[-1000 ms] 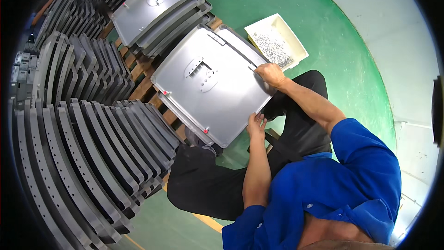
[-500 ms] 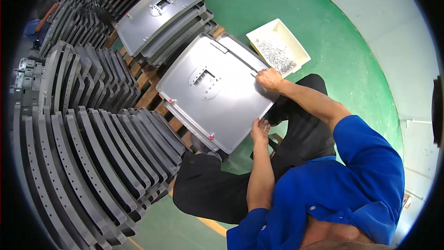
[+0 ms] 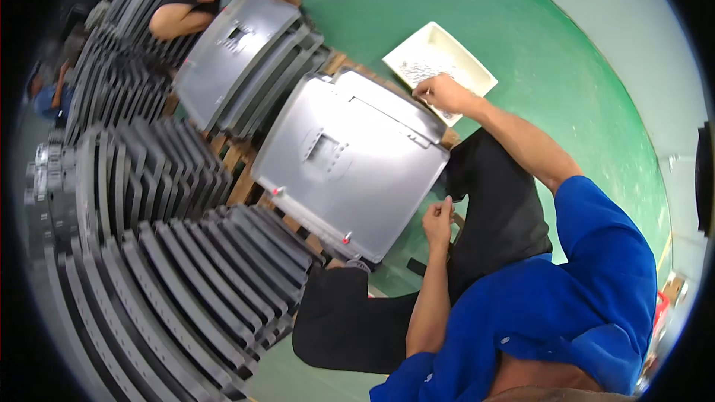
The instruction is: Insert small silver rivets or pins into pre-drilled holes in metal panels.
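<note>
The right grip (image 3: 447,94) is hovering over the near end of the white bin (image 3: 468,67), fingertips drawn together; whether they are pinching one of the small metal pieces (image 3: 421,70), I cannot tell. The left grip (image 3: 438,222) is curling, and I cannot tell if it is holding anything.

The grey metal panel (image 3: 372,179) is lying just left of and beyond the left grip, apparently untouched. It is looking stiff, fairly heavy, slippery and scratch-prone; opposite rims are offering the safest hold, away from the red-tipped fittings (image 3: 347,238). The pieces are seeming light and hard, suiting a pinch.
</note>
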`<act>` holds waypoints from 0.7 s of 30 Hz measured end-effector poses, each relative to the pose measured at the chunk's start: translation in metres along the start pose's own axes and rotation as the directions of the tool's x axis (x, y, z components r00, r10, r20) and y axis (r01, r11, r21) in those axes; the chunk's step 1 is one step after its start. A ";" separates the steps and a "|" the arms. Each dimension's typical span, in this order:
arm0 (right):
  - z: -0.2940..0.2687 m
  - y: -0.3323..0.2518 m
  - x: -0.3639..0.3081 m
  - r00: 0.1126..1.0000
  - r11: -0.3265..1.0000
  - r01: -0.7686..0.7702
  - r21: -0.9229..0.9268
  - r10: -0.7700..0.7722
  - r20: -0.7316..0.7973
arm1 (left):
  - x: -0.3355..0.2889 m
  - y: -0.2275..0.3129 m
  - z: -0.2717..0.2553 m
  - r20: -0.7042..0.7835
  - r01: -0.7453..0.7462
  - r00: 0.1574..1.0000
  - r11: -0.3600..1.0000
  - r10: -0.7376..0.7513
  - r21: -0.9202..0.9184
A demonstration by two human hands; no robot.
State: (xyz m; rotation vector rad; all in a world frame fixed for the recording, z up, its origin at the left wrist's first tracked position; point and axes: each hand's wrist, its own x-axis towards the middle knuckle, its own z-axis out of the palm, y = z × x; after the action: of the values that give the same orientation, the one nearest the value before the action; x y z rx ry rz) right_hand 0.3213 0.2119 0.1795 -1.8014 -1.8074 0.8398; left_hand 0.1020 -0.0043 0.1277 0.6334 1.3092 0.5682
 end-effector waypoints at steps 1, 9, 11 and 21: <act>-0.014 0.024 0.007 0.999 0.997 -0.017 -0.069 0.014 -0.035 | -0.005 0.001 0.004 0.020 -0.068 0.998 0.998 0.067 0.020; 0.014 0.224 -0.007 0.951 0.831 -0.273 -0.484 0.309 -0.006 | 0.007 -0.023 0.022 0.153 -0.157 0.982 0.937 0.113 0.312; 0.051 0.246 -0.001 0.929 0.827 -0.290 -0.482 0.363 0.065 | 0.007 -0.014 0.021 0.165 -0.107 0.984 0.949 0.059 0.298; 0.147 0.301 0.044 0.916 0.826 -0.182 -0.533 0.340 0.213 | 0.026 0.029 0.023 0.244 -0.197 0.956 0.972 0.161 0.131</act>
State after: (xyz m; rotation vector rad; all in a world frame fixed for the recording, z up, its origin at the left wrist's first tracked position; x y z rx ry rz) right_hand 0.4337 0.2290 -0.1382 -2.4147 -2.1522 0.8274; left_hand 0.1282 0.0318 0.1330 0.9259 1.0872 0.5254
